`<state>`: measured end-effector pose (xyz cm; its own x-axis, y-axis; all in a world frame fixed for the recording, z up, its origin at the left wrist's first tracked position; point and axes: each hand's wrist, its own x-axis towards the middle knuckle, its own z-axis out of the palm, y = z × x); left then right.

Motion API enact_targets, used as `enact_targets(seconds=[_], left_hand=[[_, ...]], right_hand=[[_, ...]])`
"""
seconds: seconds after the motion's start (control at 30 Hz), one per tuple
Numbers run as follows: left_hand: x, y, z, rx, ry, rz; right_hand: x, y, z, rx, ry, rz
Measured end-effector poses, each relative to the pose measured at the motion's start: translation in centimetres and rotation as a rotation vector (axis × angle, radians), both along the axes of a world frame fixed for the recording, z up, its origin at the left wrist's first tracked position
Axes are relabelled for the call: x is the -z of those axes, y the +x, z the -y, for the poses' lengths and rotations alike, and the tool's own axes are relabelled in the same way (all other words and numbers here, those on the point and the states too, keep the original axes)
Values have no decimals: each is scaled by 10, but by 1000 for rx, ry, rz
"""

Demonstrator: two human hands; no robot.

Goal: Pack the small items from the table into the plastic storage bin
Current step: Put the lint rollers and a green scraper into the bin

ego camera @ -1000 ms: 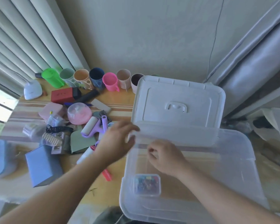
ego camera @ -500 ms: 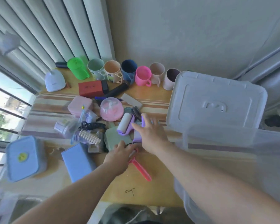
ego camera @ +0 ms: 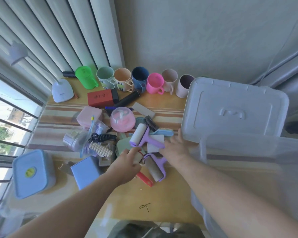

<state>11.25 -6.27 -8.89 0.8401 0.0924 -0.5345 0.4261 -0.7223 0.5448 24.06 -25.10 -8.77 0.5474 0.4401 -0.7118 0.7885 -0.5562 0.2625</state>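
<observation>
Shifted right hand (ego camera: 175, 146) beside lint roller (ego camera: 143, 136)

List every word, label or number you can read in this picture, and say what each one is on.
None reads clearly.
Red box: handwritten marks, too blurred to read.
Green jug: faint marks, unreadable.
White lamp base: small logo, too small.
Blue lidded box: yellow round sticker, blurred.
Table: black scribble, no legible word.
</observation>
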Motion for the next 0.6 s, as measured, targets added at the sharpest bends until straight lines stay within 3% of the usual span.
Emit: enact_targets(seconds=[0.2,0.4,0.5,0.6], left_hand=[[-13,-3,6,-11,33,11],[-8,-16,19,-37,71,7],[-3,-30,27,77,133,47],[17,-51,27,325,347,159]], right_hand=[[8,-11,13,343,66,-140],[13,-51,5,299,139,-176],[27,-66,5,265,151,-161],[31,-71,3,146,199,-86]])
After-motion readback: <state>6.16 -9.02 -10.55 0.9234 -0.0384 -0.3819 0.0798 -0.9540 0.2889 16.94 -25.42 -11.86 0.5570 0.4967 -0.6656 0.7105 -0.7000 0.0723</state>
